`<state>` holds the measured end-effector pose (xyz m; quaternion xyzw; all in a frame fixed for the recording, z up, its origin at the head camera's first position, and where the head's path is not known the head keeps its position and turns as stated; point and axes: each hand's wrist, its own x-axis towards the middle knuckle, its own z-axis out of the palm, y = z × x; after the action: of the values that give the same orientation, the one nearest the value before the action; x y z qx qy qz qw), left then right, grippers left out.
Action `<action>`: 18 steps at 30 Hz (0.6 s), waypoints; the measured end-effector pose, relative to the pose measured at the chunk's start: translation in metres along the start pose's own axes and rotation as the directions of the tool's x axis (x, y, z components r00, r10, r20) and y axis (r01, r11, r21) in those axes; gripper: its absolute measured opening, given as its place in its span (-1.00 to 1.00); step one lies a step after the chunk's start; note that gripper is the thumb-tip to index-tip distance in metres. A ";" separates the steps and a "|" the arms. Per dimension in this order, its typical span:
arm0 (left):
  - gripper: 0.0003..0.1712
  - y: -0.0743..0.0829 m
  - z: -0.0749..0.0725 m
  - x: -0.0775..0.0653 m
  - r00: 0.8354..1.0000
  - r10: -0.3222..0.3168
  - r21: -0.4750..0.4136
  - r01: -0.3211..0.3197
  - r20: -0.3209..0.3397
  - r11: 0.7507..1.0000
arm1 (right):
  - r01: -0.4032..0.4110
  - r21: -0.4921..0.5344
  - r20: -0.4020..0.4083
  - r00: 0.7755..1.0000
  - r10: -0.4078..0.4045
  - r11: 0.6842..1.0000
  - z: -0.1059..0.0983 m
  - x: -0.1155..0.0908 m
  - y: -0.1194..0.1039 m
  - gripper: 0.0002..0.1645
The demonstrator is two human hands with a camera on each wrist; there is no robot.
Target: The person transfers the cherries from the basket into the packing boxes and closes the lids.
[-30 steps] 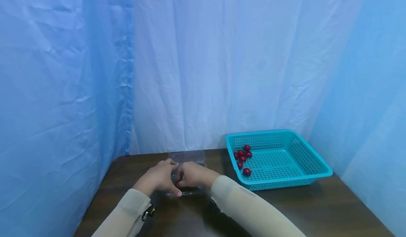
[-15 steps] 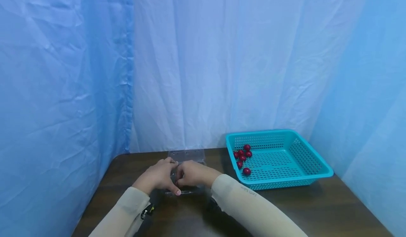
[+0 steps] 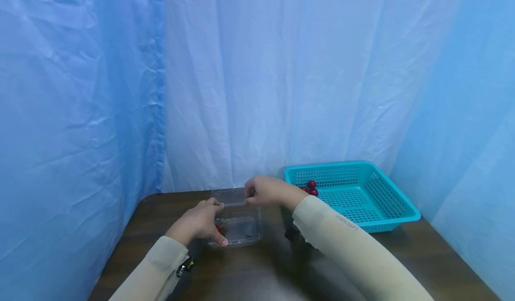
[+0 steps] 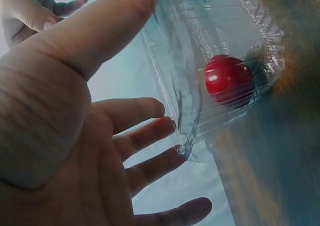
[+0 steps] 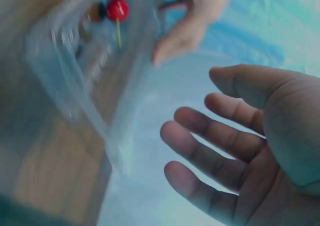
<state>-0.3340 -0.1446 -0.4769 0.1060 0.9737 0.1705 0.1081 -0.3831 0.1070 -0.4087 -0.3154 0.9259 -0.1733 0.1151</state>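
Observation:
A clear plastic clamshell box (image 3: 244, 232) lies on the table, its lid (image 3: 227, 197) folded back toward the curtain. My left hand (image 3: 197, 222) holds the box's left end, the thumb at the near rim and the fingers at the far side. Behind the clear wall in the left wrist view is one shiny red cherry (image 4: 228, 81); its thin green stem shows in the right wrist view. My right hand (image 3: 270, 191) is above the right part of the lid, between box and basket. In its own wrist view, the fingers are loosely spread around nothing.
A turquoise plastic basket (image 3: 354, 205) stands at the right of the dark wooden table (image 3: 241, 276). Red cherries (image 3: 311, 185) lie in its left end, partly behind my right forearm. Blue-white curtains (image 3: 257, 91) hang around the back and sides.
My right hand has come up out of the box and moved right toward the basket, uncovering the box's inside. My left hand has stayed at the left end.

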 end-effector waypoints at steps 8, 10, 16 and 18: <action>0.40 0.000 0.003 -0.001 1.000 0.007 0.010 -0.007 -0.009 1.000 | -0.114 0.013 -0.051 0.992 0.114 0.993 -0.042 -0.026 0.042 -0.85; 0.41 0.001 0.003 -0.001 1.000 0.014 0.016 -0.013 -0.007 1.000 | -0.161 0.011 -0.065 0.985 0.161 0.987 -0.052 -0.035 0.054 -0.82; 0.42 0.002 0.002 -0.002 1.000 0.026 0.020 -0.026 -0.005 0.999 | -0.278 0.038 -0.042 0.959 0.279 0.960 -0.072 -0.059 0.092 -0.74; 0.42 0.001 0.001 -0.003 1.000 0.026 0.026 -0.026 -0.004 0.999 | -0.307 0.033 -0.016 0.952 0.307 0.951 -0.074 -0.063 0.103 -0.72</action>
<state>-0.3308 -0.1445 -0.4770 0.1197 0.9745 0.1597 0.1023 -0.4142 0.2412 -0.3749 -0.1642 0.9621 -0.1703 0.1359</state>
